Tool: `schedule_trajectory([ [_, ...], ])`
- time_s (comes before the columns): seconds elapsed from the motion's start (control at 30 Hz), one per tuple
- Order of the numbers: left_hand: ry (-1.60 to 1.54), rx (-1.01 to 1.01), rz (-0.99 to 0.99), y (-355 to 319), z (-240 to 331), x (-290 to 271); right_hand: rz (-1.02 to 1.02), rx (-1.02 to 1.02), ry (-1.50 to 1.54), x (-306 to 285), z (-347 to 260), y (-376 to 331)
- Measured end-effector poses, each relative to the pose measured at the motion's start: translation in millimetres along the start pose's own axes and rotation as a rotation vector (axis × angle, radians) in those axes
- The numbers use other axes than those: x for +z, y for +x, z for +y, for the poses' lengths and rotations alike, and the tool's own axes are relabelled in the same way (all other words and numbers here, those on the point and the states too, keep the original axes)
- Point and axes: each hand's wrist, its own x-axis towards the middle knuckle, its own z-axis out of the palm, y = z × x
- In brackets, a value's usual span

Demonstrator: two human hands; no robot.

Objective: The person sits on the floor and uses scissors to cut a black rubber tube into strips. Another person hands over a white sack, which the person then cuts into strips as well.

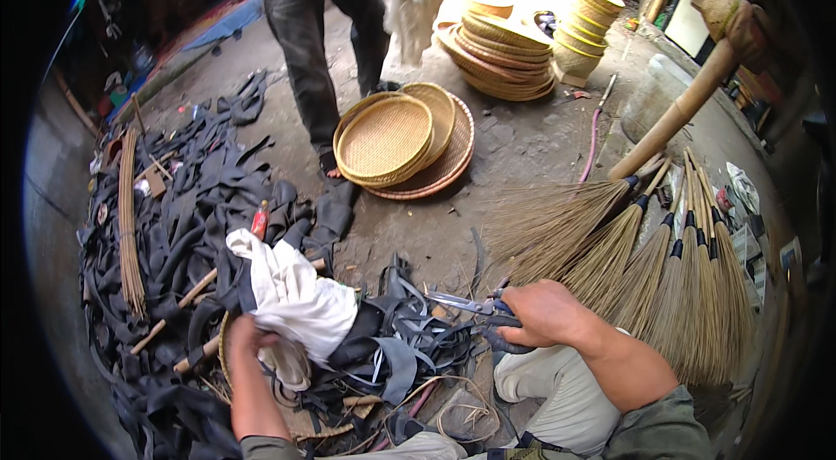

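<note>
My right hand is closed around the dark handles of a pair of scissors, held above my right knee. Their metal blades point left and look slightly parted. My left hand is smeared by motion beside a crumpled white cloth, and its fingers cannot be made out. Whether it touches the cloth I cannot tell. Between my hands lies a heap of dark, rubber-like strips. A loop of thin cane or cord lies near my legs.
Dark scraps cover the left floor, with a bundle of thin sticks and a red bottle. Woven trays lie ahead, beside a standing person. Stacked baskets stand farther back; grass brooms fan out right.
</note>
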Motion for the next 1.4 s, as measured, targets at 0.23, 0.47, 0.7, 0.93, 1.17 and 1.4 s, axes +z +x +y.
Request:
schedule_trajectory([
  [0.23, -0.631, 1.123, 0.189, -108.2, 286.6, -80.7, 0.043, 0.039, -0.001, 1.4, -1.8, 0.2],
  [0.47, -0.684, 1.086, 0.45, -122.3, 294.1, -114.9, 0.103, 0.106, 0.054, -3.1, 6.3, -7.2],
  [0.7, -0.462, 0.057, 0.481, -35.5, 112.6, -84.1, 0.187, 0.191, 0.131, -2.3, 15.4, -16.7],
  [0.93, -0.399, 0.009, 0.186, -47.7, -20.2, 92.6, 0.285, 0.343, 0.275, -4.5, 21.8, -18.5],
  [1.17, -0.301, -0.012, -0.092, -92.4, -65.6, 222.2, 0.421, 0.365, 0.509, 12.2, 46.9, -10.6],
  [1.4, -0.232, -0.12, -0.142, -119.5, -105.1, 254.4, 0.298, 0.229, 1.165, -19.0, 63.5, 19.5],
])
